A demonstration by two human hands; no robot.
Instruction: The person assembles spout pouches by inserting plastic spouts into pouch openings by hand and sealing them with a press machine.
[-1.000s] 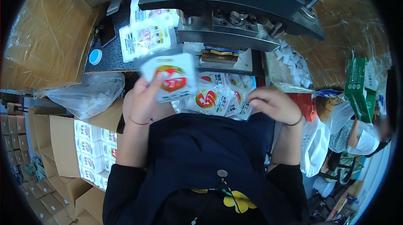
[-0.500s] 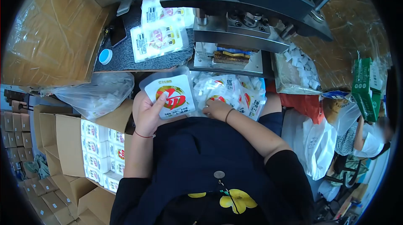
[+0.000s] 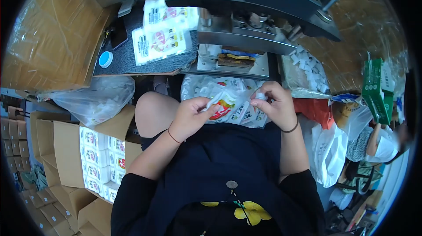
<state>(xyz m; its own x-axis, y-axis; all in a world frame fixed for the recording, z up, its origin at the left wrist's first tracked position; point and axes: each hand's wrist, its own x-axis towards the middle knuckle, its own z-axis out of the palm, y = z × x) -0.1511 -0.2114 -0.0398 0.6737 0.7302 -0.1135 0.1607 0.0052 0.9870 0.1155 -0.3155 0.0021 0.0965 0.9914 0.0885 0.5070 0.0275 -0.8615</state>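
Note:
My left hand (image 3: 192,116) is closed on a white printed pouch (image 3: 226,107) with a red and gold design, thumb on its front. The pouch tilts over a plastic-lined container (image 3: 187,87) on my lap, which holds more printed pouches (image 3: 249,115) and small white pieces. To the right of the pouch, my right hand (image 3: 278,106) pinches a small white plastic piece (image 3: 260,96) between thumb and fingers. A narrow gap seems to separate that piece from the pouch edge.
A press machine (image 3: 246,33) overhangs the bench ahead. Stacked flat pouches (image 3: 161,42) and a blue-topped round cap (image 3: 105,59) lie left of it. A tray of white pieces (image 3: 303,66) stands right. An open carton (image 3: 66,154) of packed pouches is at lower left.
My left hand has brought the pouch right and tilted it over the container. My right hand has risen out of the pile to the right, now pinching a small white piece.

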